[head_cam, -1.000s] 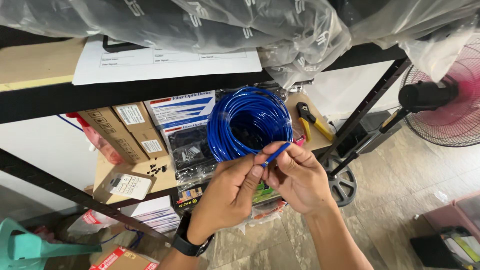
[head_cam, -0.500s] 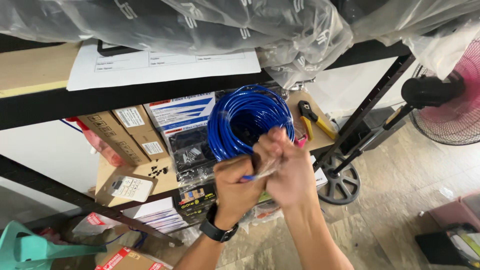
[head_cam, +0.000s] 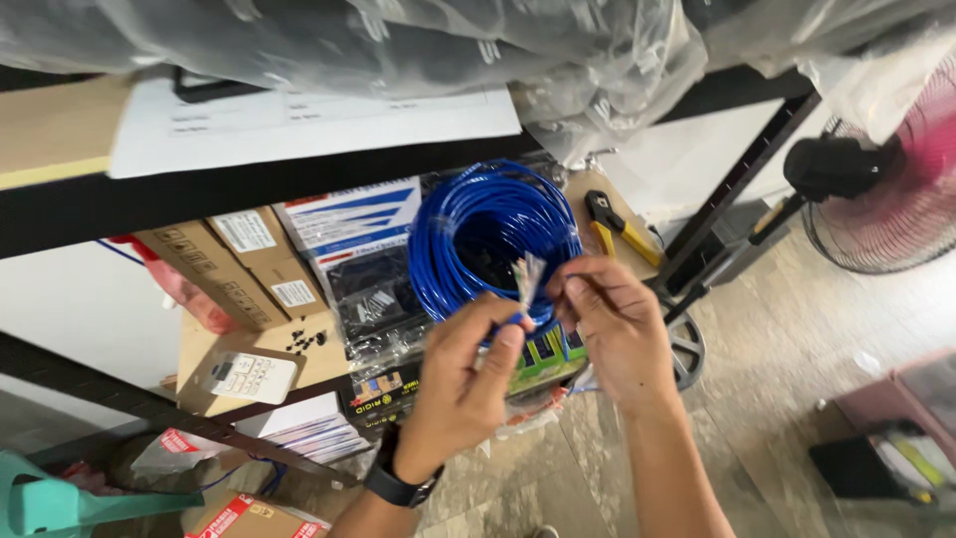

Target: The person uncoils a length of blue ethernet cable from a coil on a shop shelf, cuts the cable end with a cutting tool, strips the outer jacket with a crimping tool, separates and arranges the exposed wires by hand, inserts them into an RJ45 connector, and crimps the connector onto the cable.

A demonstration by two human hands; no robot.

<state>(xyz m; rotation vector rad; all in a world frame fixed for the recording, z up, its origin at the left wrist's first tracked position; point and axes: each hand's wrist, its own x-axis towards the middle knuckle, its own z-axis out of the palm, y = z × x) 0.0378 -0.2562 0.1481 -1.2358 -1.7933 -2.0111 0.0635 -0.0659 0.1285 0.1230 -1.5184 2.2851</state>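
While pinching blue cable end in left hand, right hand fingertips pressed on fanned wires (blurred); untwisting underway, straightening pairs likely due.

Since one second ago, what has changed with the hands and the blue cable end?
The left hand now pinches the blue cable end upright, its thin inner wires fanned out; earlier the end lay level between both hands. The right hand has shifted right, fingering the wires. The blue cable coil stayed on the shelf.
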